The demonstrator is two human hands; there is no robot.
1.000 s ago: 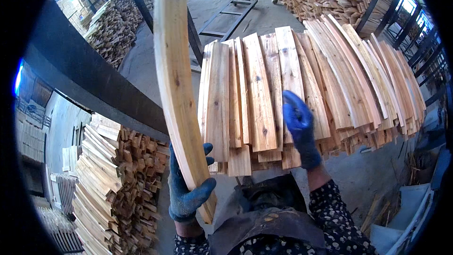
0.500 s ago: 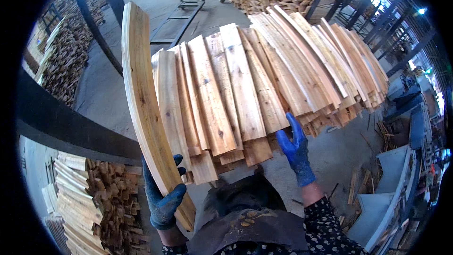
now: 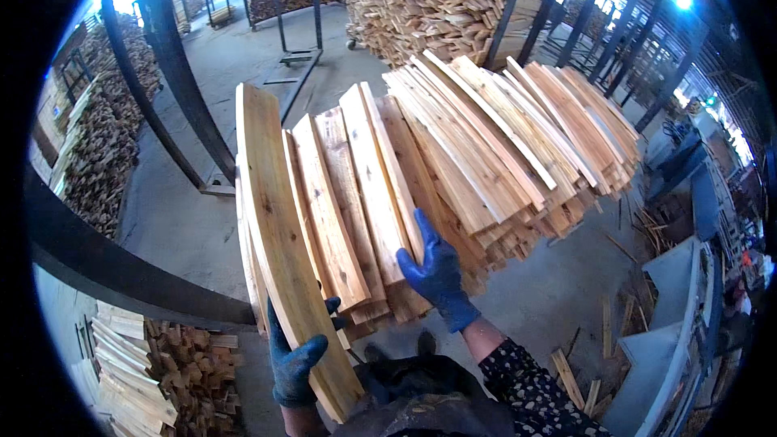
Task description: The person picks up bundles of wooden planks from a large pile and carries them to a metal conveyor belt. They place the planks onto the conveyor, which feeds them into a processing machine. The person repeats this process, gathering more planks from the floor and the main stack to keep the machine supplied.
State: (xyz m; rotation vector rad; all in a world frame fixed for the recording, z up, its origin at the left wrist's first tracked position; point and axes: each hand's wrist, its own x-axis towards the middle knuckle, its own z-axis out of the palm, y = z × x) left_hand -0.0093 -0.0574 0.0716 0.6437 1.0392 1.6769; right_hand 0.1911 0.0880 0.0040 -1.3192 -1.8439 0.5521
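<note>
The long plank [image 3: 283, 235] was clamped by the left hand [image 3: 293, 360]; the right hand [image 3: 437, 271] lay spread on the fanned boards [image 3: 469, 154]. Firmer two-point support was advisable.

A timber yard shed: stacked wood slats [image 3: 437, 0] everywhere, steel posts [image 3: 174, 73], bare concrete floor [image 3: 243, 57].

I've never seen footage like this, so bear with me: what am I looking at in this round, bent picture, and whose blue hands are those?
The camera sits on a person's head and looks down; its wide lens bends straight edges. The hands are that person's own, in blue gloves. The left hand grips one long pale wooden board near its lower end. The right hand rests on a fanned-out armful of similar pale wooden slats. Below is a grey concrete floor, with more stacked wood at the lower left and in the background.
</note>
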